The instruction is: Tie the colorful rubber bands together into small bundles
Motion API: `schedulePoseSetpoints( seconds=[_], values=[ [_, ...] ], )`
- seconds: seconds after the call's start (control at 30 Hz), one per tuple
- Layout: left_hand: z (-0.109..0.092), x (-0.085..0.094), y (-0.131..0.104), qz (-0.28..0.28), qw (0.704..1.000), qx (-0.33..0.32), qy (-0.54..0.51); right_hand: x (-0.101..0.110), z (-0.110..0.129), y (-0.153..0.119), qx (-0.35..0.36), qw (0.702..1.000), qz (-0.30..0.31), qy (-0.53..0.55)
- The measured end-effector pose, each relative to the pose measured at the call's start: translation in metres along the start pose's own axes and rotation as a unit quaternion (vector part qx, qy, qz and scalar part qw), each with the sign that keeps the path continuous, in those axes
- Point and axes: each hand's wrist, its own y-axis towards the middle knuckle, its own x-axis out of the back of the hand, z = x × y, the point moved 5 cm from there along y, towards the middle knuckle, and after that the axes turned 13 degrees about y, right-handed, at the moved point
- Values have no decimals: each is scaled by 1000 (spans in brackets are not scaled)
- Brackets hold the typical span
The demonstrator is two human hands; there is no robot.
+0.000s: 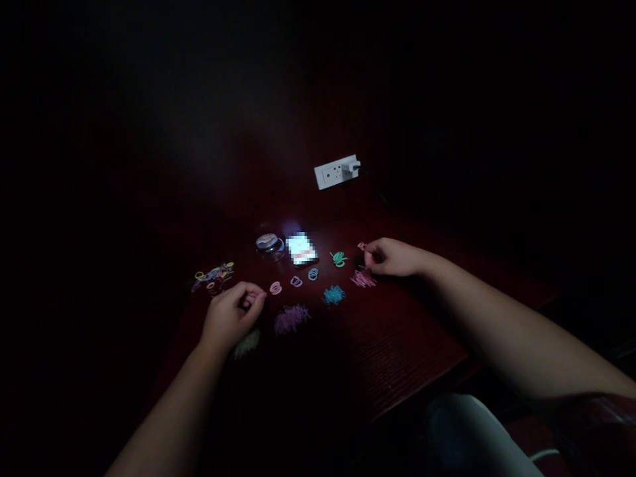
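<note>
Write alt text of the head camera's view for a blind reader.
A person's bare right hand is at small orange rings, and the bare left hand is near small pink rings, over a dark red wood-grained table in dim light. Between the hands glows a rectangular screen; nearer the viewer lie heaps of thin purple strands, turquoise strands and pink strands.

A phone [301, 246] glows on a dark red table [392, 358], beyond it a white socket [328, 175] bearing a plug [352, 168] and dark cord [365, 171].
</note>
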Motion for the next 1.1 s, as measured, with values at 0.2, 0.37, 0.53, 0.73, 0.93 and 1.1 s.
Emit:
schedulePoseSetpoints(
  seconds=[0.2, 0.37, 0.53, 0.73, 0.93, 1.1],
  values=[
    [2, -1, 0, 2, 1000, 6, 7, -6, 0, 0, -14, 999, 29, -14],
    [4, 0, -1, -5, 1000, 19, 4, -6, 1, -2, -10, 999, 46, 8],
    [27, 3, -2, -7, 995, 98, 22, 5, -5, 1, 12, 1000, -16, 12],
    [77, 16, -10, -21, 968, 238, 75, 6, -10, 5, 17, 999, -31, 39],
    [89, 15, -13, 7, 960, 273, 65, -6, 0, 1, 42, 997, 51, 45],
    [99, 15, -14, 35, 940, 316, 124, -13, 4, 2, 66, 993, 95, -10]
  ],
)
